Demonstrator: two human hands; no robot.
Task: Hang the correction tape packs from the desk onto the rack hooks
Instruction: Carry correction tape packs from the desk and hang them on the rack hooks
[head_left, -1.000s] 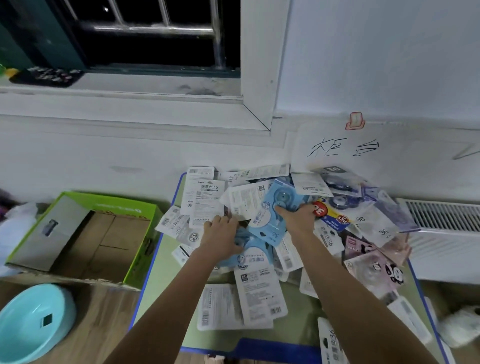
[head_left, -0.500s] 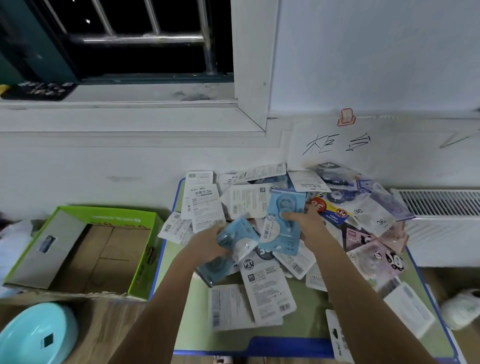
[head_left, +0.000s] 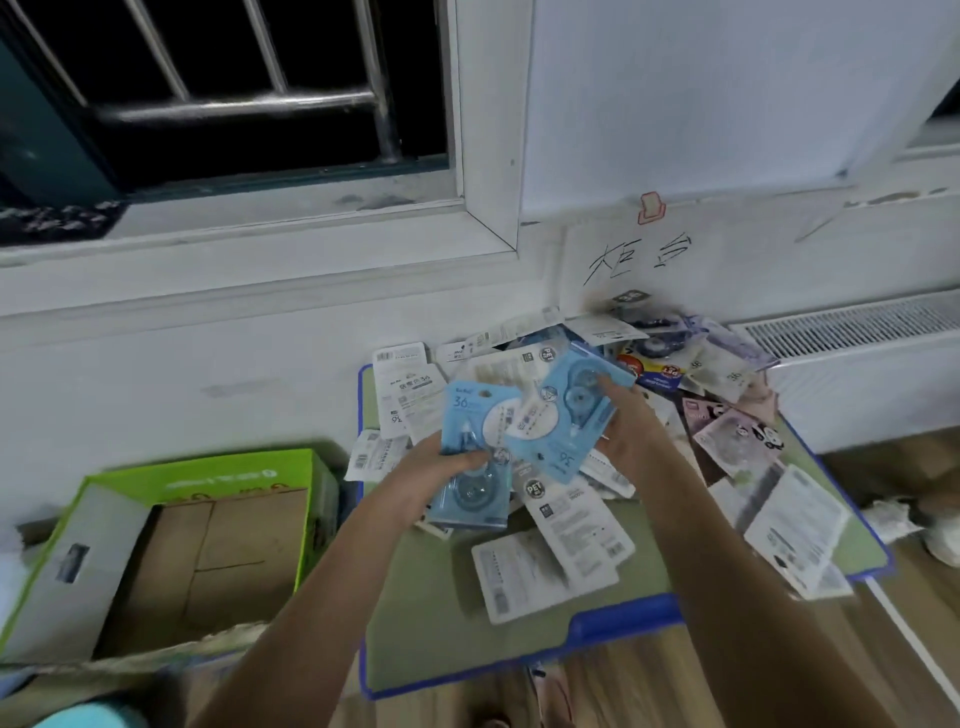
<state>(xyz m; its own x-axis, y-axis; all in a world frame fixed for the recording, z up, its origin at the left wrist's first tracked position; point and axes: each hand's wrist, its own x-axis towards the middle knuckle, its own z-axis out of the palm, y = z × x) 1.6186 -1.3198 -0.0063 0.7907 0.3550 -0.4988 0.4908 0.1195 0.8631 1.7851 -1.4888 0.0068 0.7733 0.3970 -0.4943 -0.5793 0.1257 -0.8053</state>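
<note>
Fingers of the left hand (head_left: 441, 470) pinch one blue pack (head_left: 470, 457); the right hand (head_left: 626, 426) grips a second blue pack (head_left: 566, 410), both lifted above the surface (head_left: 467, 623). Gathering, I'd judge; next, find the rack, unseen here.

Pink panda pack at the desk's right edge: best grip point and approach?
Pinch the pink panda pack by its flat card edge nearest the desk's right rim, coming from the right. It lies flat, its left side seemingly tucked under neighbouring packs. Both hands already hold blue packs.
</note>
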